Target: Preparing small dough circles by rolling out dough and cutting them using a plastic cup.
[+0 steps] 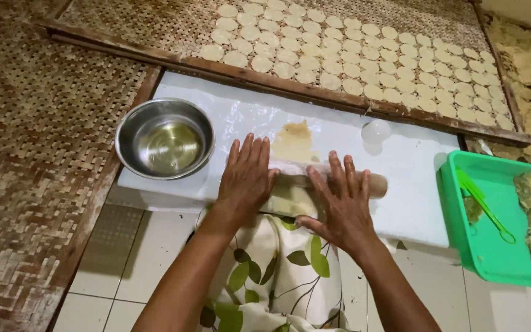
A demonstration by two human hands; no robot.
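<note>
- The left hand (246, 178) and right hand (341, 200) lie flat, fingers spread wide, palms pressing down on a wooden rolling pin (376, 183); neither hand is closed around it.
- The rolling pin lies crosswise on a white board (413, 203) covered with thin plastic sheet, which rests on the tiled floor (149, 258) in front of the person's knees.
- Under and just beyond the pin sits a patch of pale dough (294, 142), already thin. It looks soft and sticky, likely to tear if lifted carelessly; it probably handles best by peeling the sheet away from an edge.
- The pin looks stiff, light and smooth, and apt to roll freely, so flat palms near its middle suit it.
- A steel bowl (165, 139) stands at the board's left end and a small clear cup (375, 131) at the far edge; a green tray (493, 252) with a dough lump lies to the right.
- Rows of cut rounds (364, 52) dry on a woven mat (155, 24) beyond.
</note>
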